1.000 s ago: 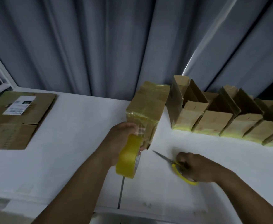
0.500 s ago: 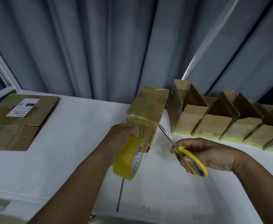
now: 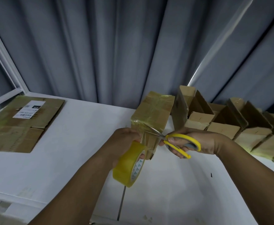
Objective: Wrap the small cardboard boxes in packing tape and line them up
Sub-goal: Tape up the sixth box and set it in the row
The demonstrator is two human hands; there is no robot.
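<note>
While my left hand (image 3: 125, 141) grips the tape roll (image 3: 127, 165) just left of the taped box (image 3: 152, 114), my right hand (image 3: 204, 141), curled through the scissors (image 3: 181, 136), holds the blades at its front; open boxes (image 3: 230, 127) line its right.

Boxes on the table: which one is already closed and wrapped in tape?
The cardboard box at the row's left end, at the scissors' tips. Its top is shut under glossy tape; the boxes to its right have flaps standing open.
</note>
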